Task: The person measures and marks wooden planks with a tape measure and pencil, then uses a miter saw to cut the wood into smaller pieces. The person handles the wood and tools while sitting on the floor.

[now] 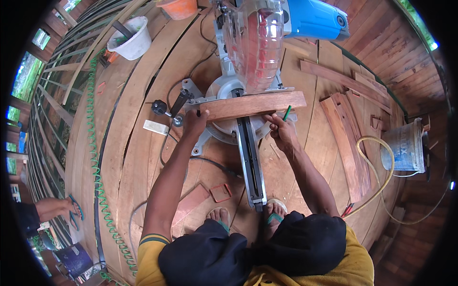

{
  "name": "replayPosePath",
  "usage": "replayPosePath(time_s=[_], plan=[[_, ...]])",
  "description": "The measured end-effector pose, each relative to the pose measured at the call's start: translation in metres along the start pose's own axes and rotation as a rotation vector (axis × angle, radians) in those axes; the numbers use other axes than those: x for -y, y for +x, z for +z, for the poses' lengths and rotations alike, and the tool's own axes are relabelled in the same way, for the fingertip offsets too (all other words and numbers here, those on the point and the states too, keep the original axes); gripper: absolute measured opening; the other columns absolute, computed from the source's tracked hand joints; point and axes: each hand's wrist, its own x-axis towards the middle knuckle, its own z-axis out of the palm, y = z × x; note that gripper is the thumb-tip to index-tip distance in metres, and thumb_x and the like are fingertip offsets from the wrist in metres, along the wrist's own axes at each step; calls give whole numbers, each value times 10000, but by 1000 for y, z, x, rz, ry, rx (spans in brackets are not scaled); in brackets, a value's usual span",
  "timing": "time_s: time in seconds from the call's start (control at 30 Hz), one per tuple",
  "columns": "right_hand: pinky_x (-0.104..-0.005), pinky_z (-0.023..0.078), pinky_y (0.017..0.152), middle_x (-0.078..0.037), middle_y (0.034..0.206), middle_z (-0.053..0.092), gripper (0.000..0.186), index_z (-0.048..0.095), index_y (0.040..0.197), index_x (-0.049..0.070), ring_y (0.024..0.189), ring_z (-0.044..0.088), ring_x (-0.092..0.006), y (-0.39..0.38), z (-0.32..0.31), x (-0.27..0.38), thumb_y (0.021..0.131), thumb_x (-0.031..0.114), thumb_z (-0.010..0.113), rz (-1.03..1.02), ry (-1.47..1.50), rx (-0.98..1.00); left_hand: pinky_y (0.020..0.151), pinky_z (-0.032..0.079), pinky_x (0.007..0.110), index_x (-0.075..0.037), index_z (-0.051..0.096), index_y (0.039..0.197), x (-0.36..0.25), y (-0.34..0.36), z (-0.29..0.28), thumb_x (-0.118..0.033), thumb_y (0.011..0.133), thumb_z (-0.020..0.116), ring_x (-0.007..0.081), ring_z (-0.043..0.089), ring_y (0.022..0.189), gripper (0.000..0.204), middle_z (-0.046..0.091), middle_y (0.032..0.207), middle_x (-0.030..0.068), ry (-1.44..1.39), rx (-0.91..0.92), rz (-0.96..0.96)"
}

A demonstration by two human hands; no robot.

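Note:
A short reddish-brown wooden board (253,106) lies crosswise on the base of a mitre saw (229,88), against its fence. My left hand (194,123) is closed round the board's left end. Close to the near edge, right of the slotted rail (250,162), my right hand (282,131) has its fingers curled with a green pencil (287,113) sticking up from them. Whether those fingertips touch the board I cannot tell. Above the board sits the saw's clear blade guard (255,43), with the reddish blade behind it and a blue motor housing (315,20) at the right.
Several cut boards (346,143) lie on the plank floor at right, near a bucket (403,148) and a yellowish hose (392,157). A coiled green air hose (93,143) runs along the left. A white tub (131,40) stands far left. Another person's foot (71,209) shows at lower left.

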Motion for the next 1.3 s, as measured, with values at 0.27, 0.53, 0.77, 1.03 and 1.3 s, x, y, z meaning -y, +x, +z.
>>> replayPosePath(time_s=[0.27,0.53,0.77,1.03,1.3], plan=[[-212,385,509,-117,1134,732,261,614,1224,-2,726,550,-70,11,-8,12,1068,208,616,22,-115,65,936,554,546,101,718,1020,-5,5,7,-366,973,629,490,712,1049,478,719,1048,356,281,-69,152],[-222,384,515,-121,1143,725,239,608,1214,-7,744,547,-76,14,-10,13,1078,189,583,20,-81,75,905,575,540,90,722,988,-12,3,7,-318,969,651,504,715,996,414,719,1003,353,359,-94,255],[-201,387,498,-144,1178,741,136,603,1118,59,701,553,-64,16,-8,11,1085,189,585,13,-69,82,979,549,533,110,647,1197,-12,-17,-3,-278,939,712,498,673,1135,470,681,1158,373,271,-45,238],[-200,377,546,-83,1189,768,445,606,1397,14,626,504,-34,-4,-39,0,1082,328,614,-295,-565,75,1230,359,511,68,501,1462,0,-107,52,-133,899,736,411,485,1426,642,516,1511,243,223,-194,835],[-322,512,677,-109,1200,719,424,700,1305,21,674,595,-150,-10,-18,31,923,172,806,-780,-1494,-40,1275,286,537,69,556,1413,-29,-77,80,-169,946,567,369,385,1529,524,483,1569,235,277,-421,925]])
